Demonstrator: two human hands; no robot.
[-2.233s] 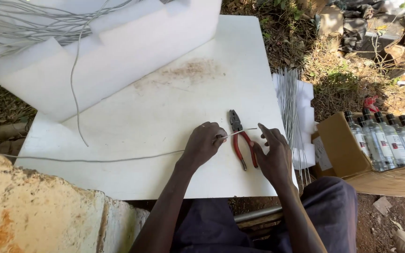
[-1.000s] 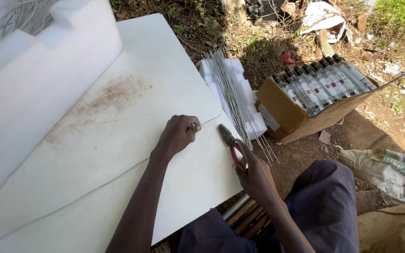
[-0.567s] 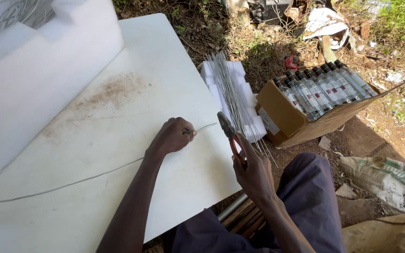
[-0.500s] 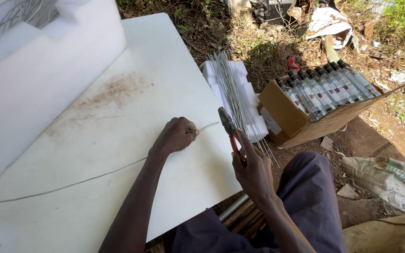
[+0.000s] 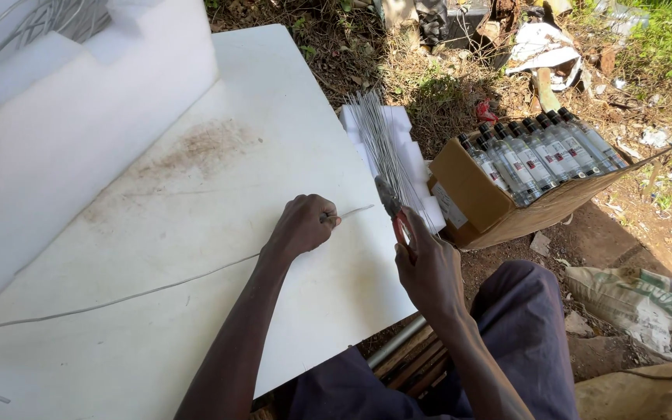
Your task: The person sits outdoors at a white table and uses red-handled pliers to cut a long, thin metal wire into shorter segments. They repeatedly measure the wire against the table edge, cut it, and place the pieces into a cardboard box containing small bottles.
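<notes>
My left hand (image 5: pixel 303 225) presses a long thin grey wire (image 5: pixel 141 292) onto the white board (image 5: pixel 219 101), fingers closed on it near its right end. The wire's short free tip (image 5: pixel 355 210) pokes out to the right of that fist. My right hand (image 5: pixel 429 268) grips red-handled pliers (image 5: pixel 392 208) upright at the board's right edge, the dark jaws pointing up, just right of the wire tip. A bundle of straight cut wires (image 5: pixel 379 144) lies on a white foam piece (image 5: pixel 414 167) behind the pliers.
A large white foam block (image 5: pixel 79 132) sits on the board's far left, with coiled wire (image 5: pixel 33 19) on top. An open cardboard box (image 5: pixel 480 202) of capped bottles (image 5: pixel 538 152) stands on the dirt to the right. A sack (image 5: pixel 639 299) lies beside my knee.
My right hand picked the pliers up off the board and holds them raised by the wire tip. The view swung right, and my left hand stayed clamped on the wire.
</notes>
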